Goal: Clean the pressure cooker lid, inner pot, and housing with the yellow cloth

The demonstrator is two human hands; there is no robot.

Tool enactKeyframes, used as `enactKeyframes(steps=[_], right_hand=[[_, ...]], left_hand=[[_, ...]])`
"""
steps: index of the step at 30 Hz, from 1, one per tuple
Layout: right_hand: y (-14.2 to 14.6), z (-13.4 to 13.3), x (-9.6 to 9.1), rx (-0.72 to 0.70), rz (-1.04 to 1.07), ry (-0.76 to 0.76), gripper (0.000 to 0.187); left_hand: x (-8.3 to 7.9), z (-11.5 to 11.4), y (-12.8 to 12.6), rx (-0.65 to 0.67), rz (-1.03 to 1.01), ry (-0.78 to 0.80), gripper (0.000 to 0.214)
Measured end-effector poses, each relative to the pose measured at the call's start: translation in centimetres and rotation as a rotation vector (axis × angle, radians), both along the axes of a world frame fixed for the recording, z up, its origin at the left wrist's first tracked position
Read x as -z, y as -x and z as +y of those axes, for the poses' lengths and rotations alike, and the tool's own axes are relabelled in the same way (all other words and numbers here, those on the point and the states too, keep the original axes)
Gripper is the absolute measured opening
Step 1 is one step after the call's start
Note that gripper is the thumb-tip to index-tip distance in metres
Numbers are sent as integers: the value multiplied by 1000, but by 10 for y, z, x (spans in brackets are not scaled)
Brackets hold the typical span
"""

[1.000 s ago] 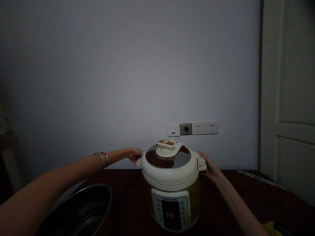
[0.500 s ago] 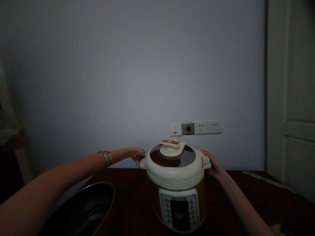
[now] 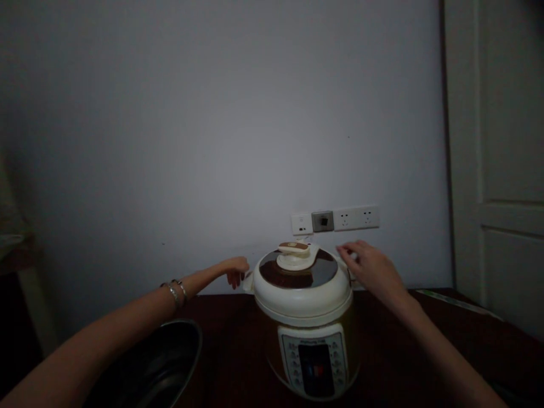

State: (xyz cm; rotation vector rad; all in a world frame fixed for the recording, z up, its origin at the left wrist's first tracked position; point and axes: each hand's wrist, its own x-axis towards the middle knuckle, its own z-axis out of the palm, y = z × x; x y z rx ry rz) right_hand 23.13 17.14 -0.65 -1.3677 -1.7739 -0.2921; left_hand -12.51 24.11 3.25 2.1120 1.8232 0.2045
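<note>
A white electric pressure cooker with a brown-topped lid, a white lid handle and a front control panel stands upright on the dark table. My left hand, with bracelets on its wrist, hangs beside the cooker's left side handle, fingers loosely bent downward and nothing seen in them. Above the right side handle, my right hand is raised near the lid's edge, fingers bent and apart, holding nothing. It covers most of that handle.
A dark round pot sits at the lower left, partly behind my left forearm. Wall sockets are behind the cooker. A thin flat strip lies on the table at right, near a pale door.
My right hand has let go of the right side handle and risen above it. My left hand has come off the left handle slightly. The cooker stays in place; the view has shifted a little.
</note>
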Motion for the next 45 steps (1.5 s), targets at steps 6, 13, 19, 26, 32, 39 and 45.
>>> enactKeyframes(steps=[6, 13, 19, 26, 32, 39, 45], right_hand=[[71, 16, -32, -259, -352, -19, 42], [81, 32, -43, -259, -581, -16, 42], [71, 38, -51, -234, -556, -54, 44], [55, 60, -66, -268, -485, -67, 43], [48, 70, -68, -271, -374, -83, 43], [50, 70, -66, -248, -372, -86, 43], [51, 70, -63, -250, -375, -91, 43]], left_hand=[[-34, 7, -22, -147, 223, -467, 30], [-52, -4, -46, -33, 139, -613, 34], [-66, -5, -51, 135, -29, -612, 31], [-83, -33, -45, 499, -228, -479, 36], [-86, -22, -20, 583, -304, -260, 65], [-47, 29, 7, -25, -683, -182, 54], [-26, 25, -5, 76, -666, -100, 50]])
